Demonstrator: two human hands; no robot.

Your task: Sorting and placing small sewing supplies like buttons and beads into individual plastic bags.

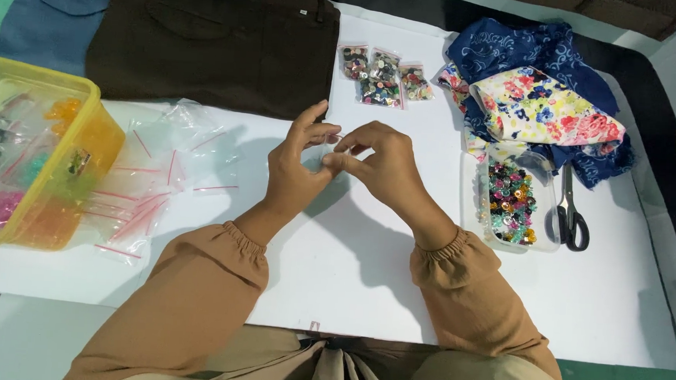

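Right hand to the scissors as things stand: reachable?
Probably yes. The scissors lie on the white sheet beside the clear tray of buttons, right of the right hand; only that low tray lies between.

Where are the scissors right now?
In the head view, the scissors lie on the white sheet at the right, beside the clear tray of colourful buttons and just below the pile of floral fabric.

Both hands raised, left hand [297, 165], right hand [382, 165], fingertips pinched together

Bright, even light; soft shadows.
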